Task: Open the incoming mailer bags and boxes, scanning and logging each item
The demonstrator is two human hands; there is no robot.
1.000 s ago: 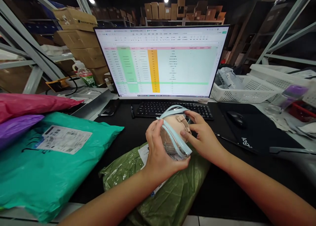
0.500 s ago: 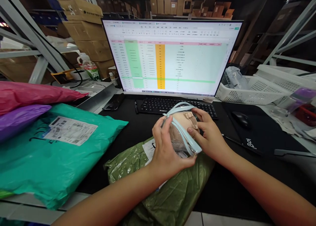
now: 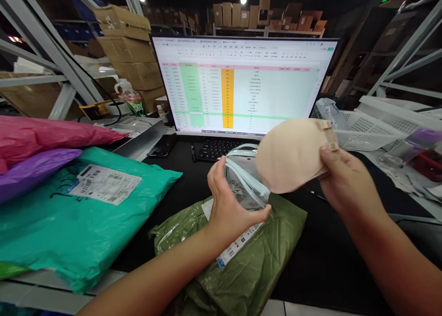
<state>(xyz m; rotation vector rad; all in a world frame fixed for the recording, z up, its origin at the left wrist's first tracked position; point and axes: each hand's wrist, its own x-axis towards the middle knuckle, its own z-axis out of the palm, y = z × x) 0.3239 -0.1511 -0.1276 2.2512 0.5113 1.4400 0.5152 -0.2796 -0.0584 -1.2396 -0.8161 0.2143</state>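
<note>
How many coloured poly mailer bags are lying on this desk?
4: a pink bag far left, a purple bag below it, a teal bag with a label, and a green bag under the hands. More may be hidden off-frame.

Beige padded cup (image 3: 290, 157) raised beside open clear zip pouch (image 3: 243, 184), above desk

Mailer bags (image 3: 69, 214) lie left of the keyboard (image 3: 221, 149), monitor (image 3: 241, 85) behind it

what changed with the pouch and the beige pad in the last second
The right hand has pulled the beige pad out of the clear pouch and lifted it to the right. The left hand still grips the pouch above the green bag.
</note>
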